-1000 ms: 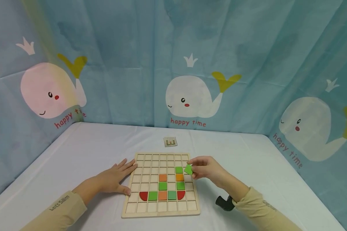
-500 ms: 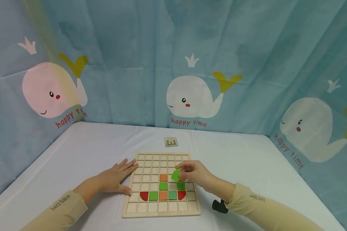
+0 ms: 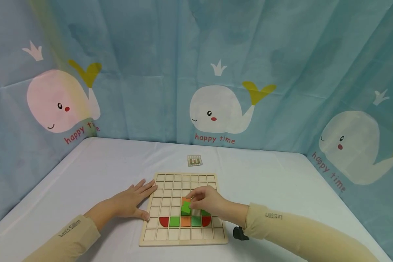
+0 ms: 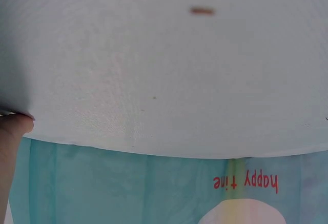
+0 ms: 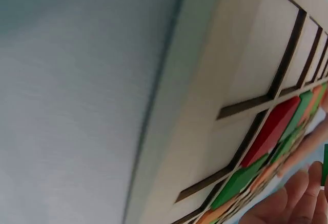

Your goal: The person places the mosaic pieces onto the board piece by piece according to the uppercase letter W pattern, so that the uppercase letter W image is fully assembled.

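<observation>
In the head view my right hand [image 3: 207, 201] pinches a green square tile [image 3: 185, 207] between thumb and fingers, close over the middle of the wooden grid board [image 3: 150, 236]. The held tile overlaps an orange tile [image 3: 184, 199] there. My left hand [image 3: 131, 202] lies flat with spread fingers, fingertips and thumb at the board's left edge. One row carries two rounded red pieces, with a green tile [image 3: 174, 221], an orange tile [image 3: 185, 221] and a teal tile [image 3: 196, 221] between them. Another green tile [image 3: 205, 213] shows partly under my right hand, which hides the cells around it.
A small card with a printed grid pattern [image 3: 194, 160] lies behind the board on the white tablecloth [image 3: 265, 174]. A black object [image 3: 240, 233] sits right of the board, partly behind my right sleeve. A blue whale-print curtain [image 3: 144, 102] stands around the table.
My right hand has carried the green tile leftward and slightly down, from the board's right edge to over its middle columns. The left hand has stayed at the left edge.
</observation>
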### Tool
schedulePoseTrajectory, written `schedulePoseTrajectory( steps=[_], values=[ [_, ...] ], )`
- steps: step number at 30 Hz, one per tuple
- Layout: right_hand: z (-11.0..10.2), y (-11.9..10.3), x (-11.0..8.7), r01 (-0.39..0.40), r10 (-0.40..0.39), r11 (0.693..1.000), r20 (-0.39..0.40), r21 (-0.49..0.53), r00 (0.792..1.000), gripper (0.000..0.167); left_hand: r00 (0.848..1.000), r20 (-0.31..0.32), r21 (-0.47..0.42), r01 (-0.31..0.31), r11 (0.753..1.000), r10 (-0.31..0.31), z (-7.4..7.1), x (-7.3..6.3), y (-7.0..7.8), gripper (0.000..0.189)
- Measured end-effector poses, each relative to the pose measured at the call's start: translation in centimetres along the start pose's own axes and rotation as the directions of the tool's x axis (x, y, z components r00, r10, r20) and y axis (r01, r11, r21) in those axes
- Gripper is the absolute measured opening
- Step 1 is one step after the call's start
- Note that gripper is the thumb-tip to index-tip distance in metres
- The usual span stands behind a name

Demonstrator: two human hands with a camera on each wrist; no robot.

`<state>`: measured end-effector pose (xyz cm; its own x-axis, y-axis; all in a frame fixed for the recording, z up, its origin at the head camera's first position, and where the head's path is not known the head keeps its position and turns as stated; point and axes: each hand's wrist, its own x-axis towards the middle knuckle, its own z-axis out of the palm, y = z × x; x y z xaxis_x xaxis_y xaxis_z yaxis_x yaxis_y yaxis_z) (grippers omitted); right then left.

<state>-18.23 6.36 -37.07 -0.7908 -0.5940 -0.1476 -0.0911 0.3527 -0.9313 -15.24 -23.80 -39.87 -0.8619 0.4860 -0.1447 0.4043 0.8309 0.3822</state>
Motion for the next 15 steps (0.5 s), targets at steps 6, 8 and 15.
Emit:
schedulePoseTrajectory(
  steps=[6,8,15],
  values=[
    [1.4,-0.2,1.3,0.013,-0.012,0.999,0.008,-0.042,1.000,0.017,1.000,-0.009,-0.002,0.001,1.000,-0.001,0.0,0.0,0.0,0.105],
    [1.9,-0.4,1.8,0.011,-0.011,0.999,0.009,-0.052,1.000,0.017,1.000,-0.009,-0.004,0.001,1.000,-0.001,0.1,0.0,0.0,0.104],
    [3.1,-1.1,3.1,0.003,-0.002,0.996,0.018,-0.085,1.000,0.015,1.000,-0.006,-0.005,-0.008,1.000,0.008,0.0,-0.1,0.2,0.103]
  ],
)
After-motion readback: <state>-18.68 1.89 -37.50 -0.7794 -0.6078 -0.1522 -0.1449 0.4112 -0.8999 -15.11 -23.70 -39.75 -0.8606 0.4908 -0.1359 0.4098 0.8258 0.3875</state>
